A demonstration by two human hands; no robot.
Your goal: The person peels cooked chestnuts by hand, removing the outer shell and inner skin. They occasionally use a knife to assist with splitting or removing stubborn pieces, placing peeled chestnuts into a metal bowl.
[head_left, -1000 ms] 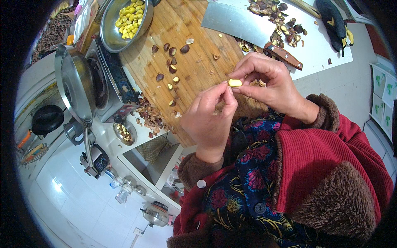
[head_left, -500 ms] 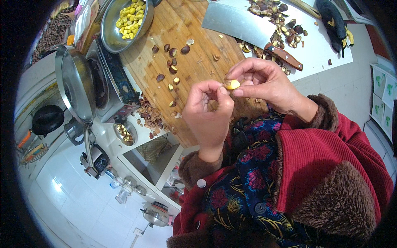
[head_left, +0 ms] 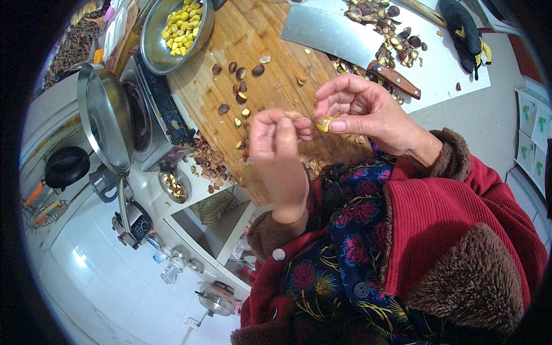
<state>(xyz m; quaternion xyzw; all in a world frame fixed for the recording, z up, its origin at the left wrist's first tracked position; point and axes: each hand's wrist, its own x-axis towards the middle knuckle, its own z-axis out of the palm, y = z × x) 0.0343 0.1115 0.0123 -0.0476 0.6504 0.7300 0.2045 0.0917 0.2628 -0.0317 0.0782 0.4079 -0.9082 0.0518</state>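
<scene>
Between the thumb and fingers of my right hand [head_left: 374, 118] is a peeled yellow chestnut [head_left: 323, 123], its surface partly brownish. My left hand [head_left: 280, 149] is closed in a pinch just left of it, a thin scrap of brown chestnut skin [head_left: 294, 115] at its fingertips. Both hands are over the wooden cutting board [head_left: 236, 34]. Several chestnuts [head_left: 241, 73] lie scattered on the board beyond my left hand, some in dark shell, some cut to show yellow flesh. A metal bowl [head_left: 150, 49] at the far left of the board holds peeled yellow chestnuts [head_left: 183, 26].
A cleaver [head_left: 330, 34] with a wooden handle [head_left: 395, 79] lies at the board's far right, beside a heap of shells and chestnuts [head_left: 402, 43]. Left are a stove [head_left: 155, 115], a lidded pan [head_left: 103, 118], a small bowl [head_left: 173, 184] and peelings [head_left: 211, 164]. Below gapes an open drawer [head_left: 213, 221].
My left hand has pulled slightly left, away from the chestnut, with the scrap of skin. My right hand keeps the chestnut, now turned and a little lower.
</scene>
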